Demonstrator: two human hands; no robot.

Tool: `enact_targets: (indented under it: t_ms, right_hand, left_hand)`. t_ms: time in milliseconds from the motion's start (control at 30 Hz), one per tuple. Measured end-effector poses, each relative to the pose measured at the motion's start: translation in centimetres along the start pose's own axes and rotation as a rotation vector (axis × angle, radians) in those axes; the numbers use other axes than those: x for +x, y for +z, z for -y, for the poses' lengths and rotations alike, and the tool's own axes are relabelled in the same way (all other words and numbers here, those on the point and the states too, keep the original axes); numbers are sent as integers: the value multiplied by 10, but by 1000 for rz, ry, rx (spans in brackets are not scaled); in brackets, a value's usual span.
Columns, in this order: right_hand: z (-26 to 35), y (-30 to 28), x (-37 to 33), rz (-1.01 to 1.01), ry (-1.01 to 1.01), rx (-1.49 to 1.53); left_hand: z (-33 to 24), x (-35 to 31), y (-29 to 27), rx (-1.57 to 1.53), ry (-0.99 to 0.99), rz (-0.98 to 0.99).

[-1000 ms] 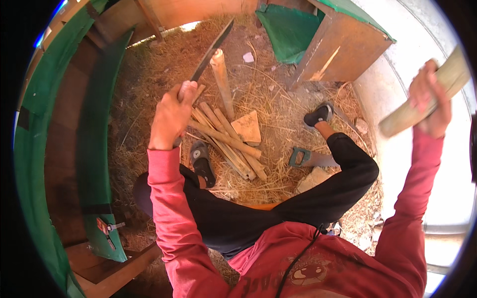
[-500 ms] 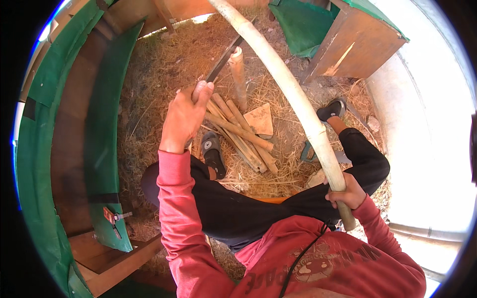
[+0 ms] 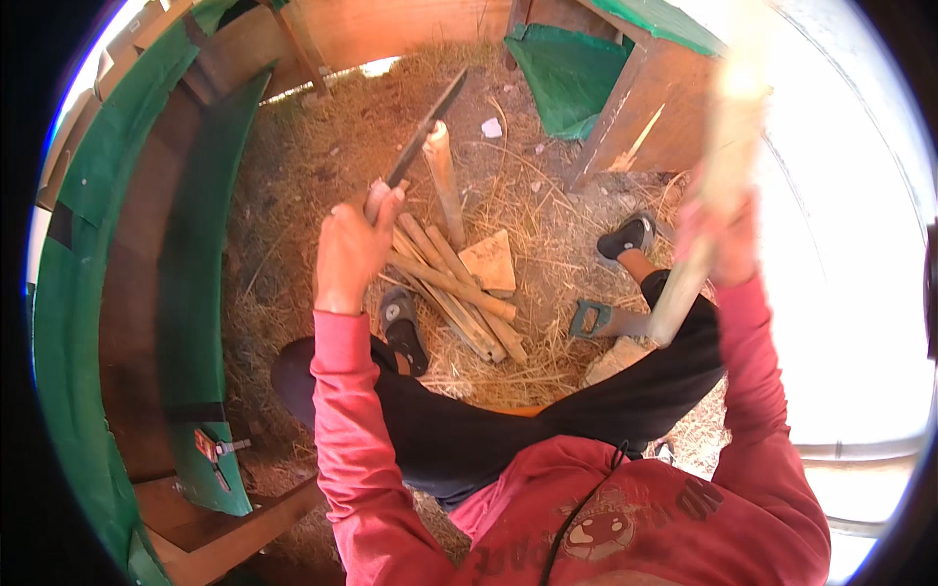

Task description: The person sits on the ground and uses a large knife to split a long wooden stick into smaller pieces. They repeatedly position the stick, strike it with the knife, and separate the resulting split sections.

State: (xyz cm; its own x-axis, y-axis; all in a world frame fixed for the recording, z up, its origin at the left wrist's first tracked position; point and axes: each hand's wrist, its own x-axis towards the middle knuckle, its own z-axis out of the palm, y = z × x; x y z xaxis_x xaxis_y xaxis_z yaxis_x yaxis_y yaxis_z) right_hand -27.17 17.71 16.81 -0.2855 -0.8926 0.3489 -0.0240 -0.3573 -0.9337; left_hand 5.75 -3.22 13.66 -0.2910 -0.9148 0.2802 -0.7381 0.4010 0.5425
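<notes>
My left hand (image 3: 352,254) is closed round the handle of a long dark-bladed knife (image 3: 426,127) that points up and away. Its blade lies across the upper end of an upright round wooden stake (image 3: 445,181); whether they touch I cannot tell. On the right, my right hand (image 3: 728,234), smeared by motion, grips a thick pale bamboo pole (image 3: 682,298). The pole stands steeply, its lower end close to a stone (image 3: 618,359) by my thigh and its upper part blurred. Several split bamboo pieces (image 3: 451,278) lie between my feet.
A flat wooden block (image 3: 490,262) lies beside the bamboo pieces. The handsaw (image 3: 590,319) with a green handle rests near the stone. Green-covered wooden boxes (image 3: 657,117) stand far right, and a green-edged wooden structure (image 3: 191,293) runs along the left. Straw covers the ground.
My right hand has risen and moved forward along the bamboo pole. The pole has swung from leaning far left to standing steeply on the right. The knife remains in my left hand.
</notes>
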Motion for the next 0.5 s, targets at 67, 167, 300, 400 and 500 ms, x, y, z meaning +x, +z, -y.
enact_targets:
  t_ms: [67, 167, 300, 400, 500]
  right_hand:
    - [60, 3, 36, 109, -229, 101]
    - [138, -1, 56, -113, -345, -134]
    - [139, -24, 19, 62, -226, -203]
    - [52, -9, -57, -31, 430, -539]
    - [-23, 16, -140, 6, 1093, -322]
  left_hand:
    - [0, -3, -7, -7, -74, 1]
    - [2, 0, -5, -25, -87, -23]
    - [1, -5, 0, -29, -67, -30]
    - [7, -9, 2, 21, -45, -34]
    - [3, -3, 4, -1, -34, 1]
